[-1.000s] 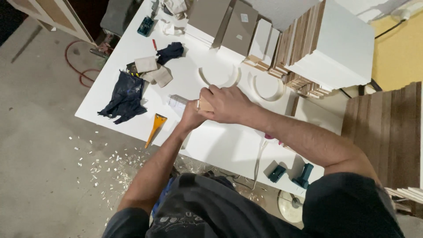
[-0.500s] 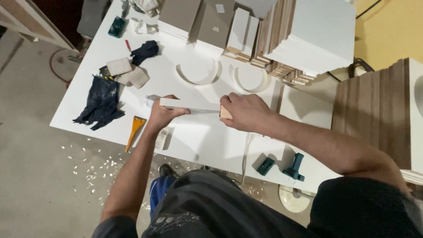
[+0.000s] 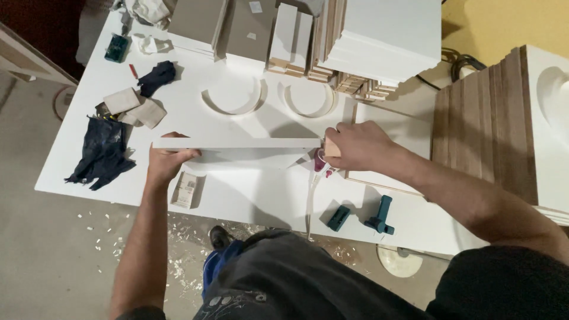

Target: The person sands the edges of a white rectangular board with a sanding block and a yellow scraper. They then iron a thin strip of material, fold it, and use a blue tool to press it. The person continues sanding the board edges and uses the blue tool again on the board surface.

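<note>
A white table [image 3: 237, 195] fills the middle of the frame, running from the upper left down to the lower right. At the upper right of it stands a stack of white boards [image 3: 385, 35], and further right, at the frame's edge, a block of brown boards [image 3: 480, 118] stands on edge.

A long white panel [image 3: 237, 143] stands on its thin edge across the centre of the table, level from left to right. It spans the gap between the 2 hands. The left hand [image 3: 166, 163] grips its left end, fingers curled over the top edge. The right hand [image 3: 358, 145] is clenched around a small wooden block [image 3: 332, 147] pressed against the panel's right end.

Just above the panel lie 2 curved white pieces [image 3: 267, 98], side by side. At the left of the table lies a dark blue cloth [image 3: 101, 154], with sheets of sandpaper [image 3: 136, 106] just above it. A small sanding block [image 3: 186, 189] lies just below the left hand. Near the lower right of the table lie 2 teal clamps [image 3: 364, 214], below the right hand.
</note>
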